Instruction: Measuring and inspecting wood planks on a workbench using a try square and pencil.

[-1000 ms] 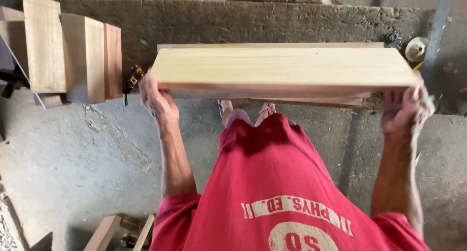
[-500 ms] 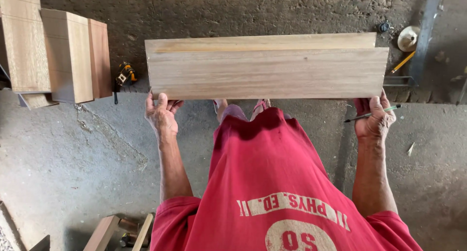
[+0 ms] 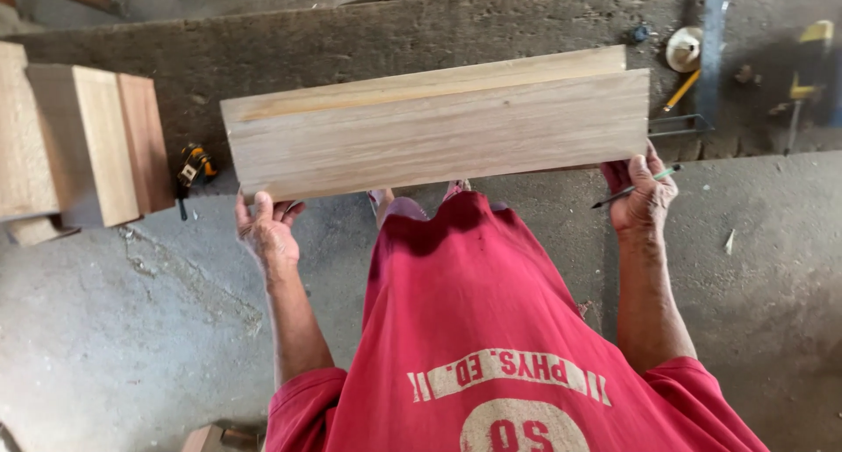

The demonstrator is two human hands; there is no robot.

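Two hands carry a long pale wooden board (image 3: 438, 132) across the upper middle of the frame, its broad face turned up and tilted slightly down toward the left. At the board's lower left corner the left hand (image 3: 266, 228) has its grip clamped on the edge, thumb on top. At the lower right corner the right hand (image 3: 646, 198) grips the edge too, with a pencil (image 3: 633, 189) pinched between its fingers. Behind the board lies a second plank (image 3: 421, 82) on the dark stone surface (image 3: 351, 40). Wooden blocks (image 3: 88, 145) stand at the left, a small yellow tool (image 3: 193, 164) beside them.
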